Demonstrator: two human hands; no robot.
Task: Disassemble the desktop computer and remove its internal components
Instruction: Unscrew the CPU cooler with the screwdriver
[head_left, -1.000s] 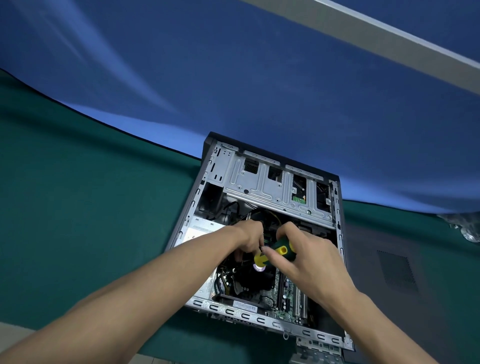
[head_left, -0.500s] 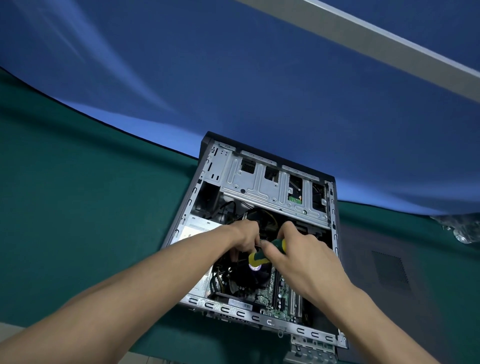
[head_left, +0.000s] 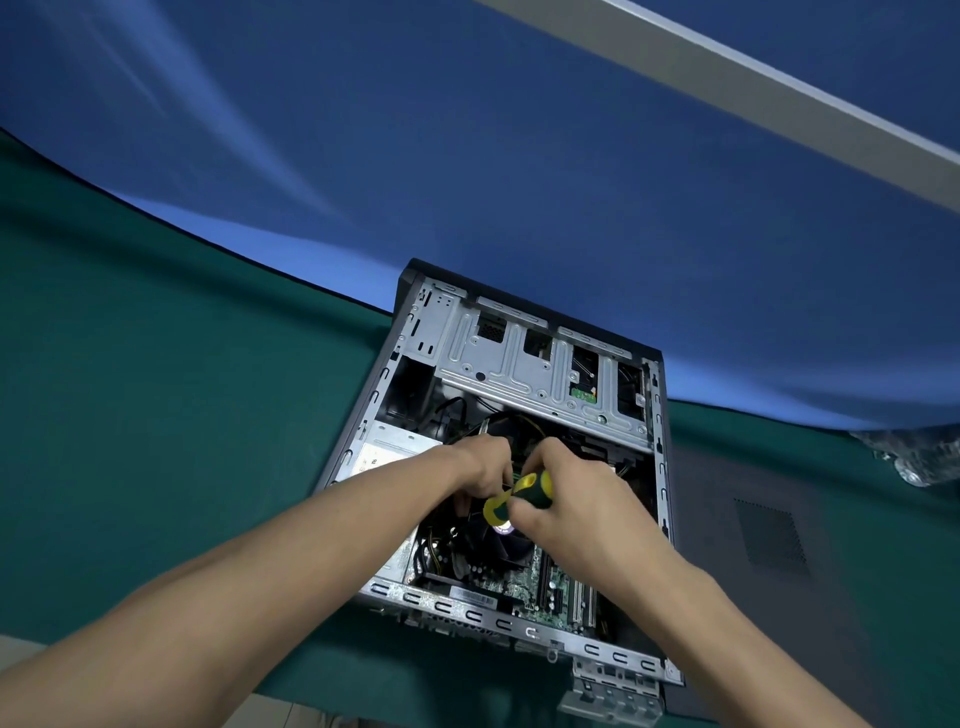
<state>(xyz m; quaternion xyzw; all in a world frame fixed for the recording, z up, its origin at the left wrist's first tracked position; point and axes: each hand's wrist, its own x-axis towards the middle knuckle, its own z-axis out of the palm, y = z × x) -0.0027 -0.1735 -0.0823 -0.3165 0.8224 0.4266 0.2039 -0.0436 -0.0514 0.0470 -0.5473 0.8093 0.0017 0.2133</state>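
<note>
An open desktop computer case (head_left: 363, 415) lies on its side on a green table cover. Its metal drive cage (head_left: 524, 364) spans the far end, and the motherboard (head_left: 550, 587) with a black cooler fan (head_left: 498, 545) shows at the near end. Both hands reach into the middle of the case. My right hand (head_left: 576, 499) grips a yellow-and-green screwdriver (head_left: 514, 496), whose tip is hidden. My left hand (head_left: 483, 467) is curled just beside the handle, its fingertips down in the case; what they touch is hidden.
A grey side panel (head_left: 769, 530) with a vent grille lies flat right of the case. A crumpled clear plastic bag (head_left: 919, 452) sits at the far right. A silver power supply (head_left: 384, 452) fills the case's left side. A blue backdrop hangs behind.
The hands stay at the same spot inside the case; the screwdriver handle has tilted slightly in my right hand. The view has shifted a little.
</note>
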